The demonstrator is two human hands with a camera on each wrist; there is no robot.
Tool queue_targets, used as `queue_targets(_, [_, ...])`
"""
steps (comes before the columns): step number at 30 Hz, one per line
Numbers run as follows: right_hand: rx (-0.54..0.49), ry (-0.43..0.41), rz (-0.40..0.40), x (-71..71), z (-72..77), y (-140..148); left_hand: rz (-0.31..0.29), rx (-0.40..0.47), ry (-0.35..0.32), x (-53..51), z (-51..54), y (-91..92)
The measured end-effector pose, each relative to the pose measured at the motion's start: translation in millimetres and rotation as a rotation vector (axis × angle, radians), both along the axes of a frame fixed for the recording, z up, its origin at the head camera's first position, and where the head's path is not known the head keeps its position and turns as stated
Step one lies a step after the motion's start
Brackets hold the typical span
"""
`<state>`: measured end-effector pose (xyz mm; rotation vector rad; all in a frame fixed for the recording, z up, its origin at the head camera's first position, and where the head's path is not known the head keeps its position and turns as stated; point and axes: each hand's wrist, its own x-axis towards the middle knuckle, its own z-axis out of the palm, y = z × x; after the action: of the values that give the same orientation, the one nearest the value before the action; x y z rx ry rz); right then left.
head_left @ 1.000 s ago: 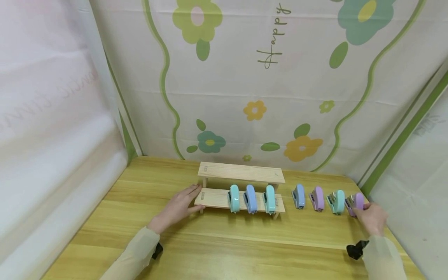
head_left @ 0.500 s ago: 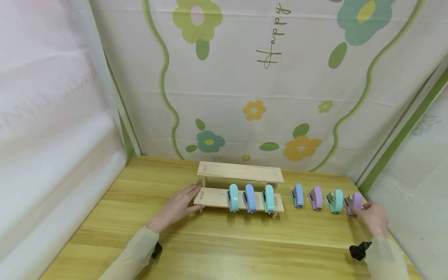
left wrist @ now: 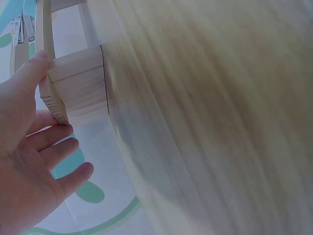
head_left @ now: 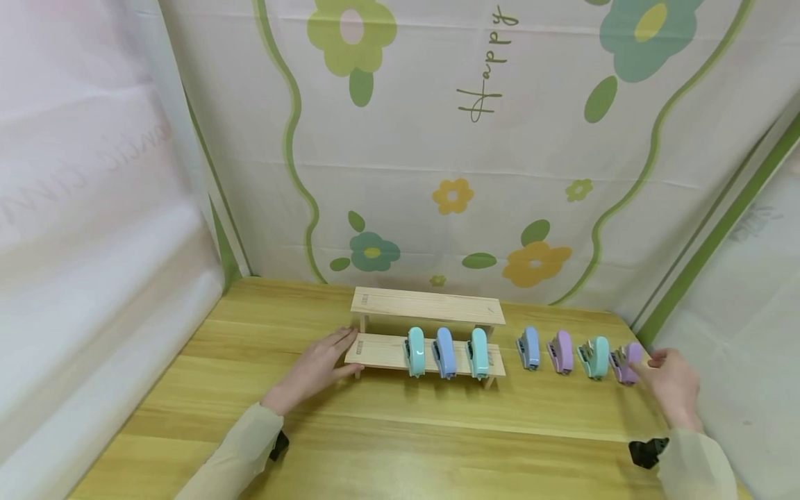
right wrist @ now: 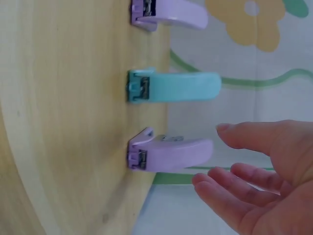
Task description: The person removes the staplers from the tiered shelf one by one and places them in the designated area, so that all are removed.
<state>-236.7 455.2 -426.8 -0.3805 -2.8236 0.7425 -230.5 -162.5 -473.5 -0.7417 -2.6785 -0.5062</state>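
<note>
My left hand (head_left: 314,373) holds the left end of the lower step of a two-step wooden shelf (head_left: 381,351), thumb at the front edge and fingers at the back. In the left wrist view, the thumb and fingers (left wrist: 51,137) touch the board's end. My right hand (head_left: 675,385) is just right of a purple stapler (head_left: 627,362) standing at the right end of a row on the table. A gap shows between the right hand's fingers (right wrist: 220,196) and this stapler in the right wrist view; the hand holds nothing.
On the lower step stand a teal stapler (head_left: 415,352), a blue stapler (head_left: 445,353) and another teal stapler (head_left: 478,353). The table row continues leftward with a teal stapler (head_left: 598,357), a purple stapler (head_left: 563,351) and a blue stapler (head_left: 530,348). Printed curtains (head_left: 387,139) enclose the wooden table (head_left: 400,444).
My right hand has let go of the end purple stapler and drawn back slightly to the right. The left hand keeps its hold on the shelf. The head view has shifted slightly.
</note>
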Motion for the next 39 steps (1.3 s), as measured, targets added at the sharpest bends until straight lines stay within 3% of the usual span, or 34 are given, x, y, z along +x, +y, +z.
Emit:
queue_targets(6, [0.061,0.116,0.04,5.8,8.8,-24,0.004,-0.002,0.007,-0.6,-1.0,-0.1])
queue_targets(14, [0.034,0.169,0.086,16.5,19.2,-62,0.001,-0.003,0.025,-0.8,-1.9,0.0])
queue_targets(19, [0.055,0.249,0.142,21.3,20.6,-85,-0.004,-0.004,0.034,0.0,-1.2,-0.1])
queue_targets(39, [0.021,0.34,0.318,33.3,18.6,-157,0.01,0.004,0.012,1.3,0.7,0.7])
